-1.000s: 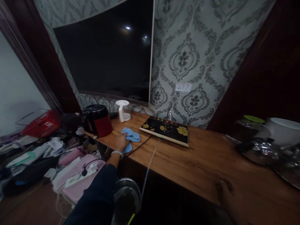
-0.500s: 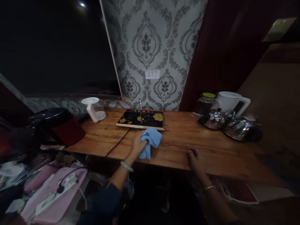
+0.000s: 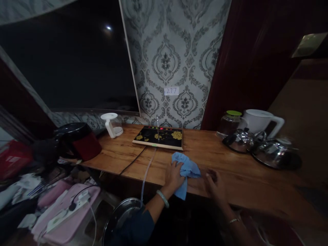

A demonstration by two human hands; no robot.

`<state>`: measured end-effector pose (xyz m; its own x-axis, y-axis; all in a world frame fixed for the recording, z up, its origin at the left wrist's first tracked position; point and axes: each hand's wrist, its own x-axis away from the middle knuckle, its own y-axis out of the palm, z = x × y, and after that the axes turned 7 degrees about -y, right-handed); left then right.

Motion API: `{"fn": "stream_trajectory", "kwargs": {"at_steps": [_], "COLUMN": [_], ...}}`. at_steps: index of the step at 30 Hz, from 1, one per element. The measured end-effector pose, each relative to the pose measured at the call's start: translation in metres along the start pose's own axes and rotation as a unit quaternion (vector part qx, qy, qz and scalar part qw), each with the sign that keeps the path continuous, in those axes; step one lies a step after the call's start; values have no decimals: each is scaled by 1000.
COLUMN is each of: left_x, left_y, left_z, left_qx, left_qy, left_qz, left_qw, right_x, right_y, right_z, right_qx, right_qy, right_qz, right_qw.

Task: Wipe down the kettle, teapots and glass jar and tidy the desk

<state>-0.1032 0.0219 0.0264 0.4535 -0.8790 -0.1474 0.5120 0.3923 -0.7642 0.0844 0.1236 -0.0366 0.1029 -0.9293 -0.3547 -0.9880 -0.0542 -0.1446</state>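
A crumpled light-blue cloth (image 3: 188, 168) is gripped in my left hand (image 3: 174, 176), which rests at the front part of the wooden tabletop (image 3: 205, 150). One end of the cloth hangs over the front edge. Just right of it is my right hand (image 3: 215, 186), its fingers curled and slightly apart near the cloth, with nothing visible in them. Behind my left hand lies a black panel with yellow flowers (image 3: 161, 137), small lights and a thin metal spout (image 3: 158, 128). A clear tube (image 3: 146, 174) runs from the panel down over the edge.
On the right stand two steel kettles (image 3: 275, 153), a white pitcher (image 3: 257, 121) and a glass jug with a green lid (image 3: 229, 123). To the left are a clear and white jug (image 3: 112, 125) and a red-black appliance (image 3: 85, 143). Below sit a metal basin (image 3: 112, 218) and a power strip (image 3: 65, 212).
My left hand has moved right and closer to me with the cloth, nearer my right hand. The camera view has shifted, bringing the clear tube and metal basin into view.
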Motion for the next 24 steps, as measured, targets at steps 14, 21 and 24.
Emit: {"fn": "stream_trajectory", "kwargs": {"at_steps": [14,21,24], "left_x": [30,26,21], "left_y": [-17,-54,-84], "left_z": [45,-27,-65], "left_qx": [574,471,495], "left_qy": [-47,-122,-141], "left_qz": [-233,-118,-19], "left_qw": [783,866,857], "right_x": [-8,-42,-41], "right_y": [19,9,14], "right_z": [-78,-28,21], "right_qx": [-55,209,243], "right_qy": [-26,-259,-271], "right_qz": [-62,-100,-163], "right_qw": [996,938,917]}}
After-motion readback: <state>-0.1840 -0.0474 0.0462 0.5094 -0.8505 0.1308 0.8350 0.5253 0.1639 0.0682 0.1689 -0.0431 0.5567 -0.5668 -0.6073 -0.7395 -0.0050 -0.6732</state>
